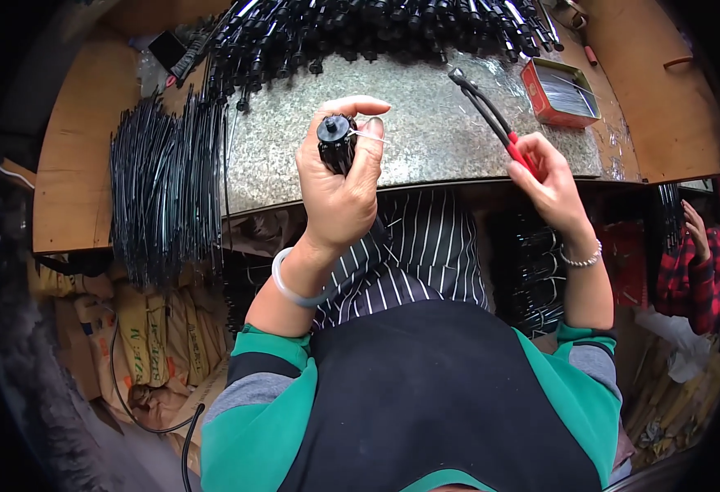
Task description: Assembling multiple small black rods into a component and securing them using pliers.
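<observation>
My left hand (339, 176) is wrapped round a dark bundle with a round black cap (333, 128) at its top end, held end-on toward me. A thin pale wire (365, 134) sticks out from beside the cap and passes by my thumb. My index finger is curved above it. Off to the right, my right hand (547, 176) is closed round the red handles of pincers (488, 112). Their long black arms slant up and left over the metal work surface (425, 156), with the jaws apart from the bundle.
Many black rods with caps (360, 33) are heaped along the far edge. Thin black rods (167, 189) hang over the left edge. A red box of wire pieces (558, 93) stands at right. Another person's hand (694, 231) holds dark rods at far right.
</observation>
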### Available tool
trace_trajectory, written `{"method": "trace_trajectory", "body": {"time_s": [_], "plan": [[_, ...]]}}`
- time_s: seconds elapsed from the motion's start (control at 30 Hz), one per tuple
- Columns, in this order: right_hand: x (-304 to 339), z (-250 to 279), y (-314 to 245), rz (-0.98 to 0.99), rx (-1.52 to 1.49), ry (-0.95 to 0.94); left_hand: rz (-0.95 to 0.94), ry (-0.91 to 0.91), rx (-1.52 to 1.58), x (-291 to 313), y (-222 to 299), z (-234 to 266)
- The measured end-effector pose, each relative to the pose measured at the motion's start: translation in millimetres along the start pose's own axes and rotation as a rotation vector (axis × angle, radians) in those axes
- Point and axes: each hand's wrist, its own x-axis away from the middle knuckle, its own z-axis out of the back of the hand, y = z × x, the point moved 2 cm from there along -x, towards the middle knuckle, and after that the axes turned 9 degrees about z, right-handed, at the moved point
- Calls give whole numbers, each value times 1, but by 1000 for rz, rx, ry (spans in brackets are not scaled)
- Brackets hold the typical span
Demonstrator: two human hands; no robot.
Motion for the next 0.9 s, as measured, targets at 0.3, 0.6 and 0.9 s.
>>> {"method": "trace_trajectory", "body": {"time_s": [0.3, 0.6, 0.9], "plan": [[4, 19, -88, 295, 182, -195, 26, 45, -98, -7, -4, -5], [5, 16, -96, 434, 309, -40, -58, 11, -144, -6, -9, -1], [20, -6, -82, -360, -1146, -911, -7, -146, -35, 5, 3, -5]]}}
